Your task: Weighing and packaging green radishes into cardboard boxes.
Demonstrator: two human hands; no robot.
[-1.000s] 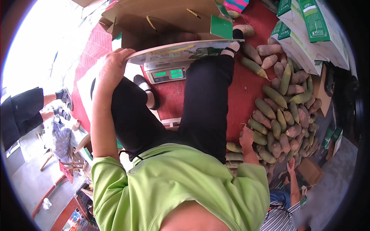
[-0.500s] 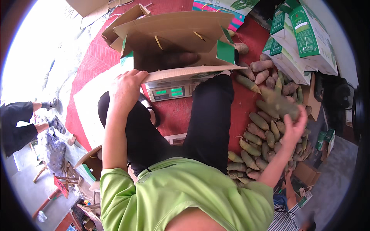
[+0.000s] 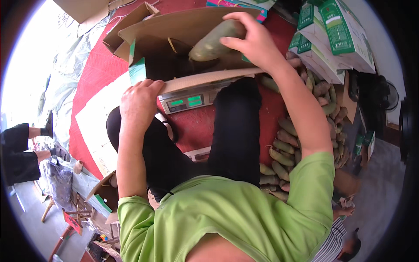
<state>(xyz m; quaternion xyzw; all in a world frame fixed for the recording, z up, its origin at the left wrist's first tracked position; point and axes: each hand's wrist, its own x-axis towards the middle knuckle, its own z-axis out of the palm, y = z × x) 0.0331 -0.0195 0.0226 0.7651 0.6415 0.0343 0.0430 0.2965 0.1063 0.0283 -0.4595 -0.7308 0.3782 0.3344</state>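
Nearest to me, at six o'clock, is the green shirt (image 3: 227, 218), with black trousers (image 3: 231, 131) running up toward the middle of the view. At nine o'clock from the trousers, my left hand (image 3: 139, 102) lies palm down on the near flap of the open cardboard box (image 3: 187, 30), fingers spread flat along the flap edge and closed on nothing. Just under that flap, a scale (image 3: 185, 102) with a green display sits on the red mat (image 3: 94, 74) that covers the floor. At three o'clock, a heap of long brownish-green vegetables (image 3: 297, 135) lies on the mat beside my right leg, packed close and reaching up toward the box. Farther out, at twelve o'clock, my right hand (image 3: 251, 41) is over the box opening, fingers curled round one long green vegetable (image 3: 214, 41), gripping it by its right end while the rest tilts down into the box. At one to two o'clock, green and white cartons (image 3: 336, 39) stand stacked just beyond the heap, hemming that side. At ten o'clock the mat ends against pale sheeting (image 3: 61, 65), where the floor is more open. At nine o'clock, another person's legs (image 3: 26, 148) stand well apart from me.
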